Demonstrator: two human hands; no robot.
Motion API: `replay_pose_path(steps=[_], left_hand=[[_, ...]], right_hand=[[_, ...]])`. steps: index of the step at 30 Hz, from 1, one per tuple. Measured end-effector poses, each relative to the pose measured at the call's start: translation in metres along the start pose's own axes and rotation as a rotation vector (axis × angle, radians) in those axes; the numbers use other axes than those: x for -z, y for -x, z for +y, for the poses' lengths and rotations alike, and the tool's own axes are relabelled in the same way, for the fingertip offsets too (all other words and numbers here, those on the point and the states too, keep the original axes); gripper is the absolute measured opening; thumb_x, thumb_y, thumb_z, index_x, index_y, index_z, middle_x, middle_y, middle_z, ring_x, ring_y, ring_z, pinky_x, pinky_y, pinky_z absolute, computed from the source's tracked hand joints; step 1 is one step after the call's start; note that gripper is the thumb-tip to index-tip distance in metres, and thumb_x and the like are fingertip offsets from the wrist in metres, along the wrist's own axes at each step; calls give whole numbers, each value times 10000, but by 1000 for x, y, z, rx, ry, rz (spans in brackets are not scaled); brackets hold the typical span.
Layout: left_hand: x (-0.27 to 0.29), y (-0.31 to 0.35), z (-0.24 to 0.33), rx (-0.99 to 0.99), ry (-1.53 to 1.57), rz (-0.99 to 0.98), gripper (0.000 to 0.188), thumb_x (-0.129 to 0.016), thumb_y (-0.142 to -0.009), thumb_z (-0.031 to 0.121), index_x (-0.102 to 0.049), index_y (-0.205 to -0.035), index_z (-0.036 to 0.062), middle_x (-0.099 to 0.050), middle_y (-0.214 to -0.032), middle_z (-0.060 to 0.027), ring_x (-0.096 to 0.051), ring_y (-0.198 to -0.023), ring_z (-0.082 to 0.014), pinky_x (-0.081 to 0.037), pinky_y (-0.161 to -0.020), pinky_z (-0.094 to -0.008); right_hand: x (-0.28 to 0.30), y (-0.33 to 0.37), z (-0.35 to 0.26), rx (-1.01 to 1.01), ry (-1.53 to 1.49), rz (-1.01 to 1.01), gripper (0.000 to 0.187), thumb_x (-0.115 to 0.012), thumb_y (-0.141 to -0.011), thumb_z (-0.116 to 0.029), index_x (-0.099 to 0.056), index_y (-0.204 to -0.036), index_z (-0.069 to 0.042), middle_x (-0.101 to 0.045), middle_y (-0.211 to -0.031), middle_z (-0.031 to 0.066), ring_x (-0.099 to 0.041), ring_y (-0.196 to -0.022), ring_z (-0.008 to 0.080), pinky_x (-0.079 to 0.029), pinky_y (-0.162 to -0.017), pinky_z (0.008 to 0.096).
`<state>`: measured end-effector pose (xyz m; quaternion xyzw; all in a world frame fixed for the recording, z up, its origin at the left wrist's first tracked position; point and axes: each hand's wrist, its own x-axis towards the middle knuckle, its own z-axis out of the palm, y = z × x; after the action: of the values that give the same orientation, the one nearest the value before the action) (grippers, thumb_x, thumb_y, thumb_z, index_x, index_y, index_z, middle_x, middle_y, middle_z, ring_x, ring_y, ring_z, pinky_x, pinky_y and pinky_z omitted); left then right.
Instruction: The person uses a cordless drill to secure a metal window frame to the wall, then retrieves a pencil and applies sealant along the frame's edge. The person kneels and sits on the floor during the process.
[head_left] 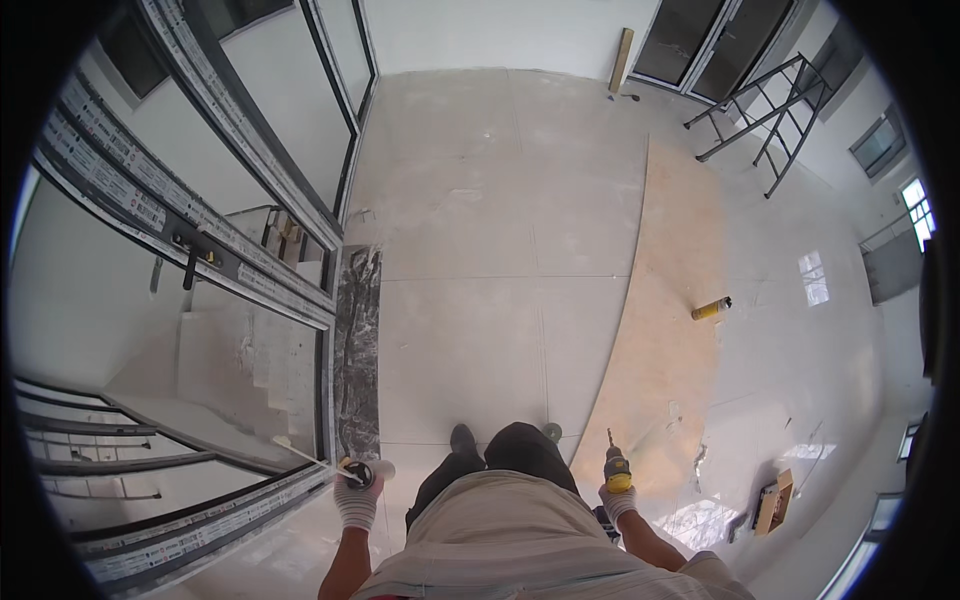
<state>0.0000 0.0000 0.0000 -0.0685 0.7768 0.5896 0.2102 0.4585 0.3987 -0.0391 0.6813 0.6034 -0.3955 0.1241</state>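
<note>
**Pale floor [460, 200] in a bright room, loose things on the right, both hands full**

At far left stands a glazed door frame [330, 380], its dark profiles lined with printed tape, with a black handle [190, 268] on one upright. A knock from anything swung that way could scratch the profiles or chip the glass.

The gloved left hand [357, 508] is just beside the frame's lower corner, its fingers curled round a dark-topped canister [357, 477] whose exact kind is hard to tell. A thin pale tube [305, 452] seems to run from it across the frame; a careless turn of the wrist could catch or bend it. Along the frame's foot lies a dark strip [358, 340], which might slip if stepped on loosely.

The gloved right hand [622, 505] is closed round a yellow-and-black drill [618, 474], its bit pointing forward, away from the body. The trigger finger is hidden, so I cannot tell whether it presses; an accidental squeeze near the trouser leg [535, 455] could snag cloth.

Beyond it stretches a tan sheet [665, 230], whose edge could trip a foot. On it lies a yellow can [712, 308], which could roll if kicked. A metal stand [770, 115] and an open box [775, 505] sit farther right.
</note>
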Motion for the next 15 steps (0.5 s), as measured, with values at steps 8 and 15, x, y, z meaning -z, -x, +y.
replay_pose_path(steps=[8,15], left_hand=[[-117,-200,152,-137,63,-129,462,-725,-814,-27,-574,-1237,83,-635,-1156,-38,-625,-1048,-174,-584,-886,-360],[-219,-307,229,100,535,-7,263,-625,-920,102,-615,-1183,99,-648,-1182,-42,-609,-1100,-207,-568,-915,-461]], right_hand=[[-17,-57,-133,-214,-253,52,322,-579,-897,-301,-633,-1147,-104,-685,-977,58,-676,-934,211,-538,-838,349],[40,-187,-275,-489,-510,-94,251,-635,-878,-244,-542,-1090,-147,-612,-792,56,-608,-670,224,-503,-585,375]])
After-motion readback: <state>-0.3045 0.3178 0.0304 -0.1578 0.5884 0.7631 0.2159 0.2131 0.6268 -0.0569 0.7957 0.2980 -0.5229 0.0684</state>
